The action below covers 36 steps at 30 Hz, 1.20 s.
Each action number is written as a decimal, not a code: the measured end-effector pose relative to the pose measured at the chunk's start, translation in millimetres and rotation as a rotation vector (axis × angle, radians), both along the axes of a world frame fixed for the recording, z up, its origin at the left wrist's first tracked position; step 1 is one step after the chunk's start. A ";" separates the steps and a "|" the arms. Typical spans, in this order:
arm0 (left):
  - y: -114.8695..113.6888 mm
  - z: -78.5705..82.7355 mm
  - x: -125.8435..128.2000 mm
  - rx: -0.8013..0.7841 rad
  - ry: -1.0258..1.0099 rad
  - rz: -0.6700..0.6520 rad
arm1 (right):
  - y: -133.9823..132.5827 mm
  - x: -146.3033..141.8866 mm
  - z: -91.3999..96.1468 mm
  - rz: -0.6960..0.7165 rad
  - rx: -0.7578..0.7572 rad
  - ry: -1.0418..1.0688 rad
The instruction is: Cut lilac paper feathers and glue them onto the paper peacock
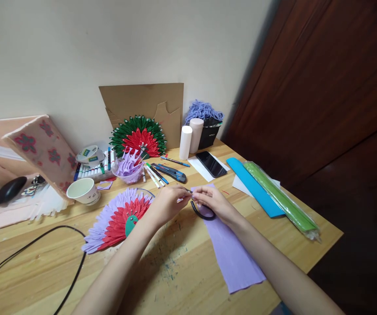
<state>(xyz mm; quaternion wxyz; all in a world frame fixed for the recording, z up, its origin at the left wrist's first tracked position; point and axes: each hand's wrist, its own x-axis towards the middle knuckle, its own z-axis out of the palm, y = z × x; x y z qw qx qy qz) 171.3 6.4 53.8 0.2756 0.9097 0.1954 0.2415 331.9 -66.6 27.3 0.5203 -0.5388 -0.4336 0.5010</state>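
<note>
My left hand (171, 199) and my right hand (212, 202) meet fingertip to fingertip above the table, both pinched closed. Between them is something small that I cannot make out. Just under my right hand, a black curved handle (203, 214) shows against a long strip of purple crepe paper (237, 267); the rest of it is hidden. The paper runs toward the front edge beneath my right forearm. Left of my left hand lies a peacock-shaped paper fan (116, 223) with purple and red feathers and a green body, partly covered by my forearm.
A green-and-red peacock fan (135, 142) leans on cardboard (142, 100). Nearby are a bowl of purple pieces (128, 168), a paper cup (83, 192), a utility knife (171, 173), markers, white cylinders (185, 142) and a phone (211, 164). Wrapped green paper (280, 199) lies right; a black cable (76, 262) curves left.
</note>
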 end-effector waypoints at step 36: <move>-3.1 11.7 -5.0 -0.225 -0.125 0.182 | -9.1 -0.9 6.4 -0.206 0.283 -0.496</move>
